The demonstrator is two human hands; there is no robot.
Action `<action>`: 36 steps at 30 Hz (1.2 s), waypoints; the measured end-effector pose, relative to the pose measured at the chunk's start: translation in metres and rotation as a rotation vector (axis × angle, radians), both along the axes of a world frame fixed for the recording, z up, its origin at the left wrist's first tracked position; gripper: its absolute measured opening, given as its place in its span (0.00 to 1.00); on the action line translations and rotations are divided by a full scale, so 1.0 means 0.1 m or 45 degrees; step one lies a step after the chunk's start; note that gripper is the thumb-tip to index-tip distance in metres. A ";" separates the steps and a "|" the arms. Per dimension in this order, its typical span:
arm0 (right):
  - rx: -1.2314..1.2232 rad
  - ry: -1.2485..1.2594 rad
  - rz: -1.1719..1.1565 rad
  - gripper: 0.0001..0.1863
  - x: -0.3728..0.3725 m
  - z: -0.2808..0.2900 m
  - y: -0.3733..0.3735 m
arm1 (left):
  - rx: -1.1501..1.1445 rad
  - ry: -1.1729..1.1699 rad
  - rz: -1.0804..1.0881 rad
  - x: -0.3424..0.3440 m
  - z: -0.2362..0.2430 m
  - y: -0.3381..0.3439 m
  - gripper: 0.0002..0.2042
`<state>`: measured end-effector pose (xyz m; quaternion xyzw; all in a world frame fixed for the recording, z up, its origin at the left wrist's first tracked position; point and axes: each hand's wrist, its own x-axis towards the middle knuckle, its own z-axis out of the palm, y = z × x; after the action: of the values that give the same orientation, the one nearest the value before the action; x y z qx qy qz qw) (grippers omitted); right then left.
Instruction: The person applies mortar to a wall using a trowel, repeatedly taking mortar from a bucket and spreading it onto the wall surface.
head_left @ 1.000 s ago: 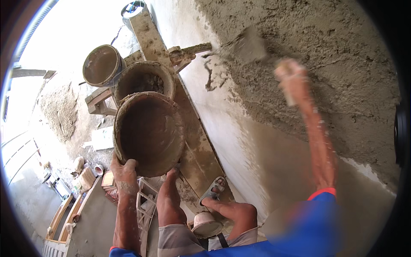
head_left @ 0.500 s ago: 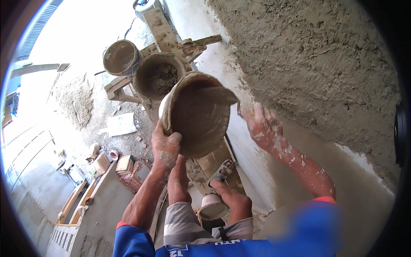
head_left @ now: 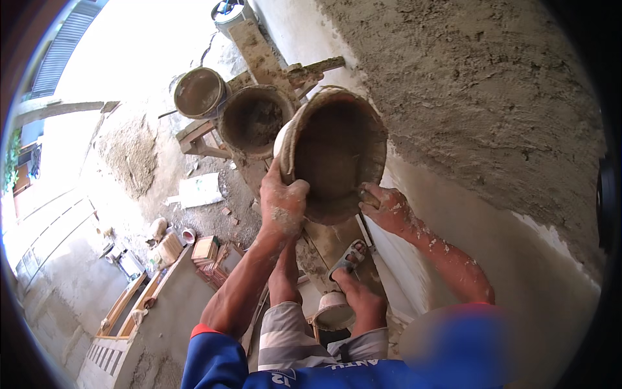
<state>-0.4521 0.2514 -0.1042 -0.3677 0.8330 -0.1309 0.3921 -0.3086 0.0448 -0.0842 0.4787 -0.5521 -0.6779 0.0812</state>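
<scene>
A mortar-caked bucket (head_left: 337,152) is tilted toward me in front of the wall, its dark inside showing. My left hand (head_left: 284,204) grips its left rim, thumb over the edge. At the bucket's lower right rim, my mortar-spattered right hand (head_left: 389,211) is closed around the handle of a trowel (head_left: 368,198). The trowel's blade is hard to make out against the dark inside. Just behind the held bucket stands another bucket (head_left: 227,133) with mortar in it. To its left is a third bucket (head_left: 198,93).
A plank scaffold (head_left: 256,48) runs under the buckets and my sandalled feet. Rough wet plaster (head_left: 466,97) covers the wall at right. A pale bucket (head_left: 334,310) sits below by my leg. Stacked tiles (head_left: 206,249), a white sack (head_left: 201,190) and a sand heap (head_left: 129,155) lie lower left.
My right hand has moved left and down with the trowel, from the wall side to the bucket's lower rim. The bucket and my left hand have shifted right and slightly up in the picture.
</scene>
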 end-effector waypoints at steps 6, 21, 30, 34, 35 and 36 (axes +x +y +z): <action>-0.339 0.076 0.044 0.23 -0.12 0.38 -0.15 | 0.143 0.022 0.187 0.27 0.00 -0.16 0.26; -0.092 -0.605 -0.412 0.21 -0.95 2.27 -0.26 | -0.077 -0.448 0.189 1.32 -0.21 -0.33 0.28; -0.332 0.489 -0.697 0.23 -1.10 3.07 0.25 | 0.013 -0.461 0.251 1.56 0.02 -0.22 0.24; -0.233 0.330 -0.010 0.22 -0.53 2.37 0.30 | 0.082 -0.319 0.301 1.17 0.25 -0.01 0.23; -0.136 0.408 0.123 0.19 -0.41 2.19 0.18 | 0.027 -0.374 0.233 1.18 0.15 -0.01 0.23; -0.048 0.467 0.257 0.16 -0.32 1.98 0.08 | 0.043 -0.357 0.224 1.13 0.22 -0.01 0.23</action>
<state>-0.4844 0.2594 0.0941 -0.4742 0.8467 -0.0375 0.2382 -0.1953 0.0437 -0.0619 0.6163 -0.5024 -0.6040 0.0543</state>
